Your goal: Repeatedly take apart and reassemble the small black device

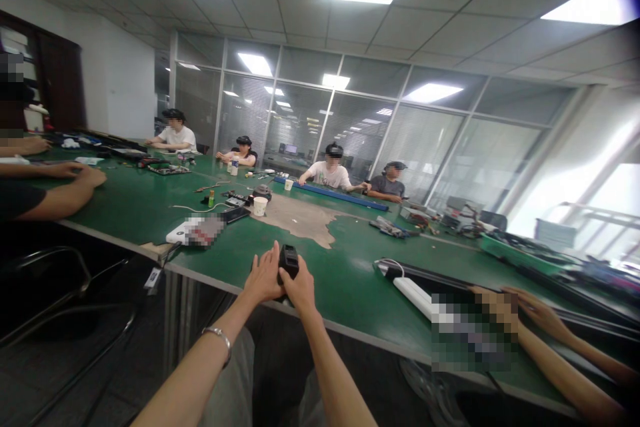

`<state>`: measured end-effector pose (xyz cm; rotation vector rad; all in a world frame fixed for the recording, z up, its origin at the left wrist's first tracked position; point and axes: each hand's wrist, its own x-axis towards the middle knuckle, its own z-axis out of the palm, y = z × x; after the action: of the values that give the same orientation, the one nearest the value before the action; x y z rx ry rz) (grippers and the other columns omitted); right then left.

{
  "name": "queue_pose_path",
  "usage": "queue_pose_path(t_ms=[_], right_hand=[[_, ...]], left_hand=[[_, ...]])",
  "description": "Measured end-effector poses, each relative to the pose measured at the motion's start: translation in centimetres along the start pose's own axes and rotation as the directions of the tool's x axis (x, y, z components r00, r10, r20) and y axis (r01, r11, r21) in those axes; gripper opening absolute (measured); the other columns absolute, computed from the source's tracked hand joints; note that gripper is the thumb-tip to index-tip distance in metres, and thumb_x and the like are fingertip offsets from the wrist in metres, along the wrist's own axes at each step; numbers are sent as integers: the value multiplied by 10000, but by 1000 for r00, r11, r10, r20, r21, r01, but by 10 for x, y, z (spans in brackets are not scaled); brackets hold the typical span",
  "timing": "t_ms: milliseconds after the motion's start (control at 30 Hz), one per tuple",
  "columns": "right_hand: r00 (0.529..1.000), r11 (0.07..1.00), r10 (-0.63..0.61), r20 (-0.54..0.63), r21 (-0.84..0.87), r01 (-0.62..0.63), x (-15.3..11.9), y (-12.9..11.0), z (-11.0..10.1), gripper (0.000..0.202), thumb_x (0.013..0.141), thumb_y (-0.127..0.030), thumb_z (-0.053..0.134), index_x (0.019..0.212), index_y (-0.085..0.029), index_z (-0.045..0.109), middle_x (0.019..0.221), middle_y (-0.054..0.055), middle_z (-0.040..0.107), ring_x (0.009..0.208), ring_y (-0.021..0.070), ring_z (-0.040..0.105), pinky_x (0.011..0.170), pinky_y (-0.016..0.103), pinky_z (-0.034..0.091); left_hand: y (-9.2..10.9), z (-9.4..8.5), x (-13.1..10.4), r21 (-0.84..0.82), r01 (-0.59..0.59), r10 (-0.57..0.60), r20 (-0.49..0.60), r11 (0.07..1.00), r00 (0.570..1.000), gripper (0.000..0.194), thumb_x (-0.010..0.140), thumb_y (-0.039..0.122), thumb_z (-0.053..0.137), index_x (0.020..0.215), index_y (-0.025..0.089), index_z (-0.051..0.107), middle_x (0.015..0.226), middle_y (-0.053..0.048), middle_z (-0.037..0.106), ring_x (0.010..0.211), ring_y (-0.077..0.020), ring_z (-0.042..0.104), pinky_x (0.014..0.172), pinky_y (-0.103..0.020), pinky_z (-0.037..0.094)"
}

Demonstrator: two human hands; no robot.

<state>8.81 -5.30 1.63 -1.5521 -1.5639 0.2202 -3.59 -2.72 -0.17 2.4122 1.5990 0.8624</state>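
Observation:
Over the near edge of the green table (350, 293), a small black boxy device (289, 265) stands upright between my hands. My right hand (301, 285) is closed round its right side, the thumb across its near face. On the other side, my left hand (264, 277) has its fingers stretched out and pointing forward, close against the device. Its thumb is hidden, and I cannot tell whether it bears any of the device's weight. A metal bracelet (220, 341) circles my left wrist. The device's exact kind does not show.
A white power bank-like box (183, 232) lies left, near a paper cup (259, 206) and small parts. Right of me, a white power strip (413, 297) lies near another person's hands (533, 310). Several people sit around the table. A green tray (505, 250) holds cables.

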Motion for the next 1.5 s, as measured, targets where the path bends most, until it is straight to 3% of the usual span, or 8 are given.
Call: queue_pose_path(t_ms=[133, 233, 433, 567, 833, 1067, 1300, 1500], right_hand=[[995, 997, 28, -94, 70, -21, 15, -4, -13, 637, 797, -408, 585, 1358, -138, 448, 1307, 136, 569, 1201, 252, 544, 1004, 345, 411], [987, 998, 40, -154, 48, -33, 21, 9, -27, 669, 803, -420, 564, 1385, -125, 415, 1324, 142, 555, 1216, 255, 532, 1012, 346, 404], [989, 982, 121, -83, -138, -132, 7, 60, -37, 663, 793, -364, 575, 1381, -99, 424, 1230, 178, 611, 1142, 289, 586, 946, 367, 444], [994, 962, 78, -81, -254, -96, -1, 73, -31, 671, 784, -336, 586, 1373, -52, 430, 1196, 218, 619, 1133, 315, 587, 929, 388, 446], [989, 996, 56, -135, -55, -64, 11, 36, -32, 667, 804, -416, 561, 1378, -102, 431, 1316, 161, 562, 1216, 268, 538, 1010, 355, 413], [999, 999, -30, -26, 12, 30, 10, 0, -16, 618, 771, -332, 617, 1332, -109, 485, 1281, 149, 590, 1197, 248, 556, 1014, 334, 418], [997, 998, -43, 56, -37, 45, 12, -15, -14, 526, 750, -247, 622, 1254, -149, 510, 1147, 117, 654, 1071, 236, 618, 903, 304, 459], [996, 995, 3, 87, -103, 6, 11, -10, -4, 336, 725, -241, 632, 1042, -148, 570, 939, 123, 686, 904, 245, 653, 769, 296, 463]], left_hand=[[1, -2, 0, -1, -24, 24, 9, 1000, 1000, 1183, 741, 572, 571, 1449, 117, -262, 1526, -189, 255, 1413, -327, 212, 1135, -550, 121], [3, -4, 0, 1, -16, 16, 18, 1000, 1000, 1201, 742, 629, 566, 1451, 116, -257, 1526, -198, 256, 1414, -338, 212, 1130, -565, 110], [5, -4, 0, 13, -6, 5, 34, 1000, 999, 1196, 750, 626, 574, 1453, 124, -254, 1514, -186, 294, 1405, -330, 235, 1133, -550, 101], [4, -3, 1, 17, -12, 11, 35, 1000, 999, 1198, 754, 628, 569, 1446, 121, -268, 1509, -184, 305, 1394, -330, 256, 1131, -550, 108], [3, -1, 0, 11, -12, 12, 9, 1000, 1000, 1194, 741, 607, 589, 1462, 129, -235, 1498, -189, 318, 1399, -327, 248, 1129, -554, 119], [2, -4, -2, -15, -27, 27, -8, 1000, 1000, 1125, 762, 536, 552, 1465, 129, -228, 1509, -180, 289, 1400, -315, 235, 1130, -545, 135], [6, -6, -2, -13, -1, 1, 13, 1000, 1000, 1087, 758, 438, 538, 1465, 136, -230, 1522, -161, 277, 1411, -295, 213, 1142, -539, 113], [2, -2, -2, -4, -3, 3, 4, 1000, 1000, 1060, 761, 363, 512, 1454, 137, -257, 1532, -148, 261, 1413, -295, 203, 1141, -524, 110]])
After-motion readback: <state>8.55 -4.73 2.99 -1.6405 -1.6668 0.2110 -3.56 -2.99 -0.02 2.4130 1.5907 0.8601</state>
